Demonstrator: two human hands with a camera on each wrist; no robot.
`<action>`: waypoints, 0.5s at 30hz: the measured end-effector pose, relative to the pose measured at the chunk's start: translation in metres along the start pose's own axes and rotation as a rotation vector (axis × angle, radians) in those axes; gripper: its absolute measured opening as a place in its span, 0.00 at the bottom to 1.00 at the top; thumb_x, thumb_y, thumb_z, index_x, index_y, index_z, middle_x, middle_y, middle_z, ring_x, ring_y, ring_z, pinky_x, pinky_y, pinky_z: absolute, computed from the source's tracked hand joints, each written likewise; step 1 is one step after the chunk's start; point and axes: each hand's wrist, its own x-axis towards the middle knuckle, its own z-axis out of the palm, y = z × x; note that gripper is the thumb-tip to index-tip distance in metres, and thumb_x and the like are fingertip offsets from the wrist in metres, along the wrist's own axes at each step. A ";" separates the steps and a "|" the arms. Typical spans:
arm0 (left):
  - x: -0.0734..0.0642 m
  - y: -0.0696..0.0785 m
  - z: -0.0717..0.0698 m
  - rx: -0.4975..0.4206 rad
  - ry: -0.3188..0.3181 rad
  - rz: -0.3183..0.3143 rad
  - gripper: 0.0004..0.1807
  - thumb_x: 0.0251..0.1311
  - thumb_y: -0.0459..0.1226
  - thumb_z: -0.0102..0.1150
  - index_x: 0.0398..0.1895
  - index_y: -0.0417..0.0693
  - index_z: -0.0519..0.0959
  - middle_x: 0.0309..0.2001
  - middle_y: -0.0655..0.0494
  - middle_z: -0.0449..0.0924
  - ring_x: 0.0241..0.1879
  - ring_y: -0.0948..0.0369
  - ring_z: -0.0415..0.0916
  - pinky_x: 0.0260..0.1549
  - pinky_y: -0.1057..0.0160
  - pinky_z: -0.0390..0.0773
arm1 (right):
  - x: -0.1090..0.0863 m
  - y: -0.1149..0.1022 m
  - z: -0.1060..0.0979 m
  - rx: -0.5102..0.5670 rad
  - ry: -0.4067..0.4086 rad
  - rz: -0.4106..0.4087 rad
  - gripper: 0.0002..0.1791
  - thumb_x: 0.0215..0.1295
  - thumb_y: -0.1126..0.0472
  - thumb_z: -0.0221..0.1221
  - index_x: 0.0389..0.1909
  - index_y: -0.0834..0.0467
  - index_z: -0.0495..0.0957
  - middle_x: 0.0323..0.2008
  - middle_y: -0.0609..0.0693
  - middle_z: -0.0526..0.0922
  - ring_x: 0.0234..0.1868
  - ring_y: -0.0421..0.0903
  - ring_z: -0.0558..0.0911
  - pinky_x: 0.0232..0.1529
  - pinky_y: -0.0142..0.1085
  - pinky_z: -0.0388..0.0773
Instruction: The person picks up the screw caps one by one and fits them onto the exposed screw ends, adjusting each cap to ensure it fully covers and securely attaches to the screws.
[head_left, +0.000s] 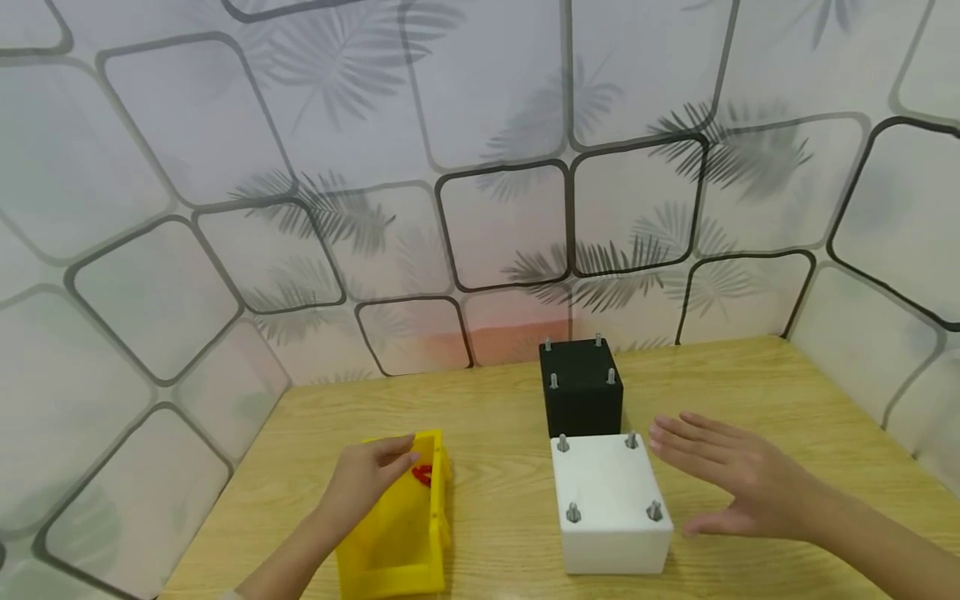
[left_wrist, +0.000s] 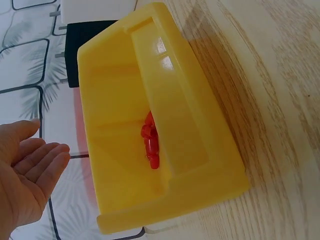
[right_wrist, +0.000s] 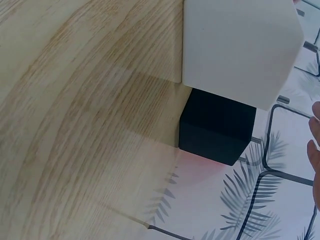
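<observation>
My left hand point(head_left: 363, 479) hovers over the yellow bin point(head_left: 393, 533), fingers relaxed and holding nothing. Inside the bin lie small red pieces point(left_wrist: 150, 142), bunched along one wall in the left wrist view. To the right, my right hand point(head_left: 738, 475) is held beside the white block point(head_left: 611, 492), its fingers extended and thumb apart. Four-cornered and boxy, that block carries an upright metal bolt point(head_left: 655, 510) at each top corner. Only the fingertips of the right hand point(right_wrist: 315, 145) show at the edge of the right wrist view.
Behind the white block stands a black block point(head_left: 581, 392) with similar bolts on top. Everything sits on a wood-grain table point(head_left: 495, 500). Patterned wall covering point(head_left: 502, 225) rises along the table's back and sides.
</observation>
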 end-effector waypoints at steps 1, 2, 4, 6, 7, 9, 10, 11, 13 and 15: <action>0.001 0.000 0.000 -0.016 0.000 -0.019 0.17 0.59 0.40 0.62 0.50 0.42 0.81 0.43 0.49 0.85 0.42 0.55 0.83 0.38 0.59 0.83 | -0.002 0.000 0.001 -0.002 -0.003 0.000 0.41 0.59 0.36 0.56 0.53 0.72 0.75 0.59 0.62 0.74 0.68 0.50 0.66 0.71 0.39 0.55; 0.002 -0.001 0.000 -0.027 0.005 -0.036 0.16 0.59 0.39 0.63 0.49 0.42 0.82 0.43 0.49 0.85 0.43 0.55 0.83 0.39 0.59 0.83 | -0.003 0.000 0.002 -0.005 -0.008 0.002 0.40 0.60 0.36 0.56 0.52 0.71 0.76 0.59 0.61 0.74 0.68 0.49 0.66 0.71 0.39 0.55; 0.003 -0.001 0.001 -0.037 0.004 -0.056 0.15 0.58 0.38 0.63 0.47 0.41 0.83 0.42 0.48 0.85 0.43 0.54 0.82 0.40 0.57 0.83 | -0.006 0.001 0.003 -0.006 -0.013 0.004 0.39 0.60 0.36 0.56 0.51 0.70 0.77 0.58 0.61 0.75 0.67 0.49 0.67 0.71 0.38 0.56; 0.004 -0.002 0.002 -0.034 -0.003 -0.067 0.14 0.58 0.36 0.63 0.45 0.40 0.83 0.41 0.48 0.85 0.42 0.54 0.82 0.39 0.57 0.83 | -0.009 0.001 0.005 0.007 -0.017 0.009 0.38 0.60 0.37 0.57 0.51 0.70 0.77 0.57 0.61 0.76 0.66 0.48 0.68 0.70 0.37 0.57; 0.004 -0.002 0.002 -0.030 -0.007 -0.069 0.13 0.57 0.35 0.63 0.45 0.39 0.83 0.41 0.47 0.85 0.42 0.54 0.83 0.39 0.57 0.83 | -0.011 0.001 0.006 0.019 -0.016 0.007 0.38 0.60 0.38 0.57 0.50 0.70 0.77 0.56 0.61 0.77 0.66 0.48 0.68 0.70 0.36 0.58; 0.005 -0.003 0.002 -0.023 -0.019 -0.071 0.13 0.57 0.34 0.63 0.44 0.38 0.83 0.40 0.47 0.85 0.41 0.54 0.83 0.38 0.58 0.83 | -0.013 0.002 0.008 0.048 -0.017 0.002 0.36 0.59 0.39 0.59 0.50 0.71 0.77 0.53 0.62 0.79 0.66 0.48 0.69 0.69 0.35 0.58; 0.006 -0.004 0.001 -0.021 -0.021 -0.073 0.13 0.57 0.34 0.63 0.44 0.38 0.83 0.40 0.47 0.85 0.41 0.54 0.83 0.38 0.58 0.83 | -0.014 0.002 0.008 0.066 -0.022 0.001 0.36 0.59 0.40 0.59 0.50 0.71 0.77 0.52 0.63 0.79 0.66 0.48 0.69 0.69 0.35 0.58; 0.006 -0.005 0.000 -0.021 -0.024 -0.071 0.13 0.57 0.34 0.63 0.44 0.38 0.83 0.40 0.47 0.85 0.41 0.54 0.83 0.38 0.57 0.83 | -0.015 0.003 0.009 0.083 -0.028 0.001 0.35 0.59 0.41 0.60 0.50 0.71 0.77 0.51 0.63 0.80 0.65 0.48 0.69 0.69 0.35 0.58; 0.008 -0.007 -0.003 -0.020 -0.035 -0.064 0.13 0.57 0.34 0.63 0.45 0.37 0.83 0.40 0.47 0.85 0.41 0.53 0.83 0.38 0.57 0.83 | -0.016 0.003 0.011 0.109 -0.039 -0.001 0.34 0.59 0.42 0.60 0.50 0.71 0.77 0.51 0.63 0.80 0.65 0.48 0.69 0.69 0.35 0.58; 0.010 -0.007 -0.006 -0.005 -0.040 -0.053 0.13 0.57 0.34 0.63 0.44 0.37 0.83 0.41 0.46 0.85 0.42 0.52 0.82 0.38 0.57 0.83 | -0.018 0.003 0.012 0.127 -0.054 -0.001 0.34 0.59 0.43 0.61 0.50 0.71 0.77 0.51 0.63 0.80 0.65 0.48 0.69 0.69 0.35 0.58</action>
